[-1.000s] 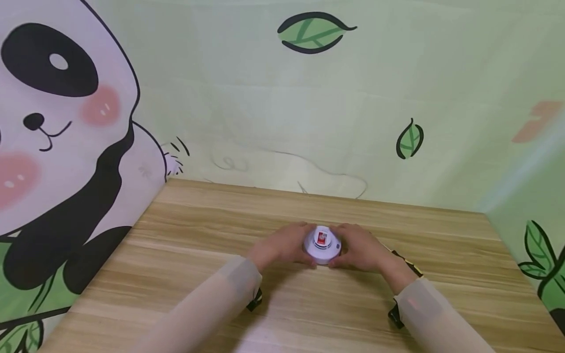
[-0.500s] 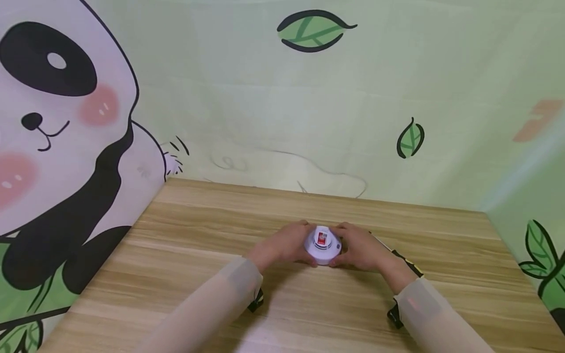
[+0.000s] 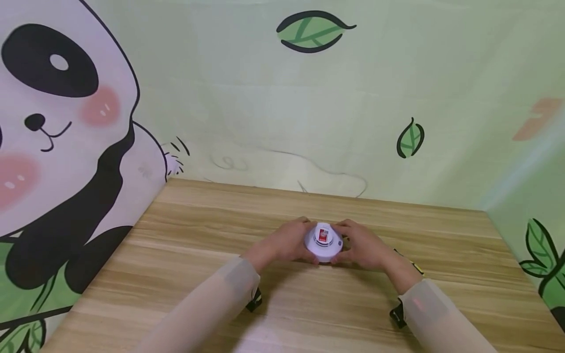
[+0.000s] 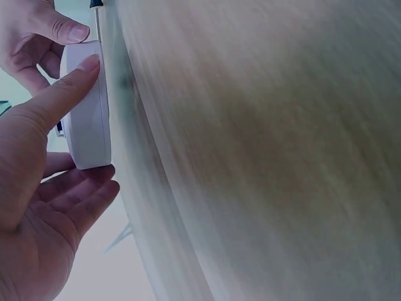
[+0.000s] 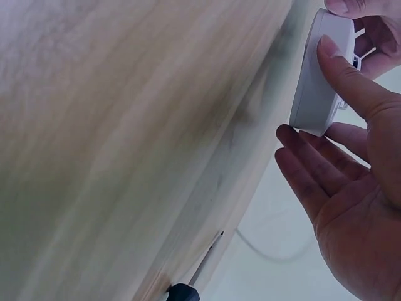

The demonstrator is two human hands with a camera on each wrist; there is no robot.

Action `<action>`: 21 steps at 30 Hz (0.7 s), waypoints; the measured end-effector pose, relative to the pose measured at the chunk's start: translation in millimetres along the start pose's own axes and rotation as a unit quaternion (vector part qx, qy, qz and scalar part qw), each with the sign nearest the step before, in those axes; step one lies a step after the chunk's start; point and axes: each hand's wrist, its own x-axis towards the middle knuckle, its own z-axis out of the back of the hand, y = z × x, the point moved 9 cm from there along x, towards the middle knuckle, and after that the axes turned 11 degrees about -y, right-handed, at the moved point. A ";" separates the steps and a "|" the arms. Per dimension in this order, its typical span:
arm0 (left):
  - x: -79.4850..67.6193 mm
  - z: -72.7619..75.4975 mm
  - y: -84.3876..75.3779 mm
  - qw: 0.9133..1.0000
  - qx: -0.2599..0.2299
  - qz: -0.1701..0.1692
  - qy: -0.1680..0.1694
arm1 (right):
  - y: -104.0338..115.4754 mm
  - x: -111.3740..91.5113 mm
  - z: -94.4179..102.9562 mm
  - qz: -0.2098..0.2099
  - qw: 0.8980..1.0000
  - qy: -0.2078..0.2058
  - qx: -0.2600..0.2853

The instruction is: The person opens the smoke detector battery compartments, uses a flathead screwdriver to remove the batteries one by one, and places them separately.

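A white round smoke detector [image 3: 323, 252] with a red and white label on its raised centre is held between both hands over the middle of the table. My left hand [image 3: 291, 240] grips its left side, the thumb on the near rim and the fingers round the far side. On the other side my right hand [image 3: 364, 245] grips it the same way. Both wrist views show the smoke detector [image 4: 91, 119] edge-on, each thumb pressed on its side wall and fingertips at the opposite edge. The flat base faces the table.
A screwdriver [image 5: 207, 260] with a thin metal shaft lies on the wooden table [image 3: 212, 211]; in the head view my right wrist partly covers its black and yellow handle [image 3: 417, 268]. A printed panda and leaf backdrop [image 3: 265, 108] stands behind the table's far edge.
The hands and the smoke detector have shifted slightly upward in the head view, and the detector's label has turned a little. The screwdriver's shaft is now hidden behind the right hand there.
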 end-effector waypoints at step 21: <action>-1.2 12.9 0.8 0.999 -0.024 -0.015 -0.030 | 7.4 -2.2 21.1 0.025 0.999 -0.025 0.017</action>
